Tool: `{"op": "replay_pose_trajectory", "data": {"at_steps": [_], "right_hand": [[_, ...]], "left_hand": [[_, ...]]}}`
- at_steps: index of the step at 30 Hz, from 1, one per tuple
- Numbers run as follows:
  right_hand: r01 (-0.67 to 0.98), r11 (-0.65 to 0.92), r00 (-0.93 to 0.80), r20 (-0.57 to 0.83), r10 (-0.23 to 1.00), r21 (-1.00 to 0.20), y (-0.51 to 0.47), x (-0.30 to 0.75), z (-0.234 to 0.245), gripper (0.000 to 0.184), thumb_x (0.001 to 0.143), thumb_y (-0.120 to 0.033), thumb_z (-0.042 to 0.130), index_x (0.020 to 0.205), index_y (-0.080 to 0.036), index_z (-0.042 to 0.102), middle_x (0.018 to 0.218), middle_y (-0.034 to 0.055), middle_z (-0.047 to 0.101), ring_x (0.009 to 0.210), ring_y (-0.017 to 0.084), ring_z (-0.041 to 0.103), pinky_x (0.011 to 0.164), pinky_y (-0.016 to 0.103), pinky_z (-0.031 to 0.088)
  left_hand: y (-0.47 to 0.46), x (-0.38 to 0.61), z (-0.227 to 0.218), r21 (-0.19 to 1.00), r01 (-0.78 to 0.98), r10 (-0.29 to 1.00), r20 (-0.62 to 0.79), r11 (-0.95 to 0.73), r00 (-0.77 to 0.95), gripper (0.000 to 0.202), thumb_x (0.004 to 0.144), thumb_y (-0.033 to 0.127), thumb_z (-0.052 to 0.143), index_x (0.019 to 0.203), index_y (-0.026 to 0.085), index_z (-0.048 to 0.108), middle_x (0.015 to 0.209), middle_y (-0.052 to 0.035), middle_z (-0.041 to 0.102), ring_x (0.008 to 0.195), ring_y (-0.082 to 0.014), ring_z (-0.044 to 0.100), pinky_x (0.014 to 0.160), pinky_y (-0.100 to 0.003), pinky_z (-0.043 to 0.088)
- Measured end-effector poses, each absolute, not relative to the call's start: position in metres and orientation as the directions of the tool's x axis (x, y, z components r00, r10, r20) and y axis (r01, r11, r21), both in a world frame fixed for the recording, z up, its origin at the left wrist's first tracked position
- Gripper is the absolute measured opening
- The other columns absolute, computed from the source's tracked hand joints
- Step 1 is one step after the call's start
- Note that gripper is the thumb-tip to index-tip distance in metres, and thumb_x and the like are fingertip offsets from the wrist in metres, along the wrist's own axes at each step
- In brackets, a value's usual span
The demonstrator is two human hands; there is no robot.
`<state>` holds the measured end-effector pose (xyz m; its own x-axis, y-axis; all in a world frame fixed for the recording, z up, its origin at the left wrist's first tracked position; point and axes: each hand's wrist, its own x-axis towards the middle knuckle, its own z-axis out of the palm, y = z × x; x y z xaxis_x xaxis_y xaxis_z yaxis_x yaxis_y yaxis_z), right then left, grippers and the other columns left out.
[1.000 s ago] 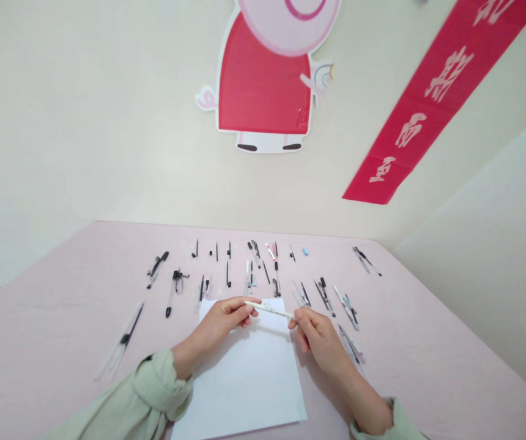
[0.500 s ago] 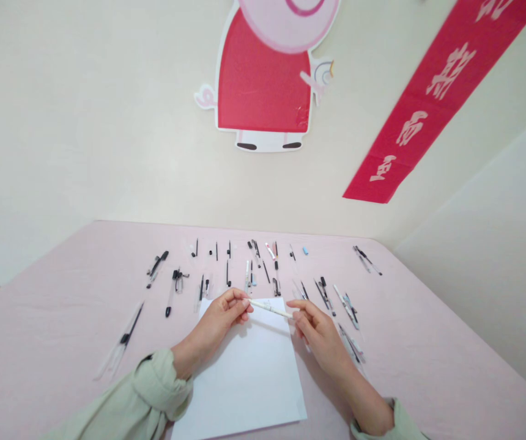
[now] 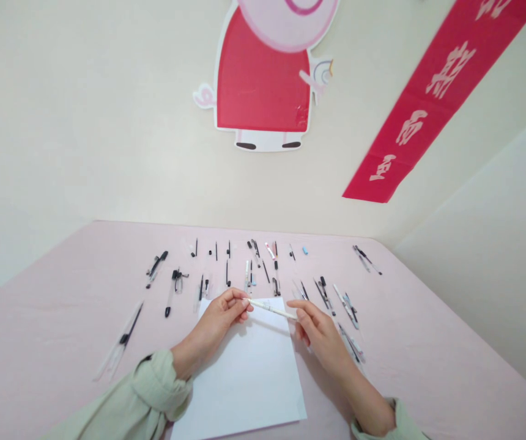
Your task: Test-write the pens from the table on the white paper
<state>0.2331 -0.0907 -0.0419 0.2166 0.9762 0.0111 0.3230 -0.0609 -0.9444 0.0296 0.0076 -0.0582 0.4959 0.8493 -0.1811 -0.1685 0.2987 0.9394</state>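
A slim white pen [image 3: 270, 307] with small printed marks spans the gap between my two hands, tilted slightly down to the right. My left hand [image 3: 224, 315] pinches its left end between thumb and fingertips. At the right end, the thumb and fingers of my right hand [image 3: 320, 336] close on the pen, the index finger reaching out above it. Beneath both hands lies a white sheet of paper [image 3: 249, 379], with the pen held above its far edge. The pen's very ends are partly hidden by my fingers.
Several disassembled pens, refills and caps lie in rows across the pink-covered table [image 3: 428, 354]. A clear pen with a black grip [image 3: 125, 338] lies left of the paper. Pen parts [image 3: 350, 342] sit close beyond my right hand. A wall stands behind the table.
My right thumb and fingers have shifted slightly to the right, and a bit more of the pen's right end shows. My left hand stays in place.
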Motion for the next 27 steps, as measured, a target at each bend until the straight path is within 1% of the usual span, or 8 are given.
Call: {"op": "replay_pose_trajectory", "data": {"at_steps": [2, 4, 7, 9, 12, 15, 17, 27], "right_hand": [[0.325, -0.019, 0.23, 0.059, 0.971, -0.946, -0.0907, 0.2317, -0.0396, 0.02, 0.085, -0.035, 0.055, 0.097, -0.019, 0.057, 0.065, -0.0041, 0.052, 0.059, 0.013, 0.049, 0.056, 0.024, 0.037], [0.345, -0.019, 0.239, 0.068, 0.969, -0.938, -0.0911, 0.231, -0.0378, 0.014, 0.084, -0.034, 0.057, 0.083, -0.02, 0.056, 0.065, -0.0035, 0.053, 0.06, 0.013, 0.05, 0.057, 0.024, 0.037], [0.379, -0.077, 0.23, 0.013, 0.973, -0.922, -0.0917, 0.2324, -0.0384, 0.034, 0.092, -0.04, 0.046, 0.065, -0.02, 0.052, 0.053, -0.0033, 0.049, 0.052, 0.013, 0.046, 0.056, 0.026, 0.036], [0.376, -0.093, 0.211, -0.012, 0.977, -0.922, -0.0914, 0.2342, -0.0406, 0.035, 0.094, -0.042, 0.042, 0.072, -0.019, 0.057, 0.052, -0.0037, 0.048, 0.05, 0.013, 0.045, 0.056, 0.026, 0.036], [0.359, -0.062, 0.211, 0.017, 0.977, -0.931, -0.0905, 0.2355, -0.0432, 0.018, 0.087, -0.035, 0.053, 0.093, -0.019, 0.059, 0.063, -0.0039, 0.051, 0.058, 0.014, 0.048, 0.056, 0.025, 0.036], [0.376, -0.06, 0.211, 0.022, 0.977, -0.925, -0.0904, 0.2349, -0.0425, 0.013, 0.086, -0.032, 0.054, 0.081, -0.02, 0.057, 0.065, -0.003, 0.052, 0.06, 0.013, 0.048, 0.057, 0.025, 0.036], [0.392, -0.085, 0.191, -0.01, 0.982, -0.916, -0.0907, 0.2343, -0.041, 0.023, 0.09, -0.034, 0.048, 0.075, -0.02, 0.055, 0.058, -0.0037, 0.049, 0.055, 0.013, 0.046, 0.055, 0.025, 0.034], [0.405, -0.075, 0.175, -0.003, 0.984, -0.911, -0.0902, 0.2346, -0.0438, 0.025, 0.091, -0.034, 0.05, 0.07, -0.02, 0.053, 0.059, -0.0044, 0.049, 0.055, 0.013, 0.046, 0.056, 0.025, 0.035]], "left_hand": [[0.0073, 0.0299, -0.0577, 0.939, -0.175, 0.858, -0.18, 0.296, 0.482, 0.018, 0.077, 0.032, 0.069, 0.085, 0.018, 0.061, 0.075, 0.0002, 0.064, 0.061, -0.0098, 0.05, 0.061, -0.023, 0.039], [0.007, 0.0301, -0.057, 0.939, -0.173, 0.859, -0.184, 0.297, 0.477, 0.019, 0.076, 0.033, 0.069, 0.085, 0.018, 0.061, 0.074, 0.0002, 0.064, 0.061, -0.01, 0.05, 0.061, -0.023, 0.039], [0.0067, 0.0302, -0.056, 0.939, -0.168, 0.858, -0.187, 0.299, 0.479, 0.02, 0.076, 0.034, 0.07, 0.085, 0.018, 0.061, 0.074, 0.0002, 0.063, 0.061, -0.0104, 0.051, 0.061, -0.023, 0.039], [0.0067, 0.0302, -0.0559, 0.937, -0.176, 0.859, -0.189, 0.303, 0.476, 0.021, 0.075, 0.034, 0.07, 0.085, 0.018, 0.061, 0.075, 0.0001, 0.063, 0.061, -0.0103, 0.051, 0.061, -0.023, 0.039], [0.007, 0.0301, -0.0566, 0.932, -0.188, 0.858, -0.189, 0.31, 0.477, 0.02, 0.076, 0.032, 0.07, 0.085, 0.018, 0.061, 0.075, 0.0002, 0.063, 0.062, -0.0101, 0.051, 0.062, -0.023, 0.039], [0.0075, 0.0299, -0.0574, 0.938, -0.174, 0.857, -0.185, 0.3, 0.48, 0.018, 0.077, 0.032, 0.069, 0.082, 0.018, 0.061, 0.073, 0.0006, 0.063, 0.061, -0.01, 0.05, 0.061, -0.022, 0.038], [0.0076, 0.0299, -0.0577, 0.943, -0.163, 0.856, -0.179, 0.289, 0.484, 0.017, 0.078, 0.033, 0.068, 0.08, 0.018, 0.06, 0.072, 0.001, 0.062, 0.061, -0.0095, 0.05, 0.06, -0.022, 0.038], [0.0066, 0.03, -0.0557, 0.931, -0.181, 0.849, -0.194, 0.317, 0.491, 0.021, 0.079, 0.031, 0.067, 0.093, 0.017, 0.06, 0.077, 0.0001, 0.065, 0.064, -0.0099, 0.052, 0.066, -0.023, 0.041]]}}
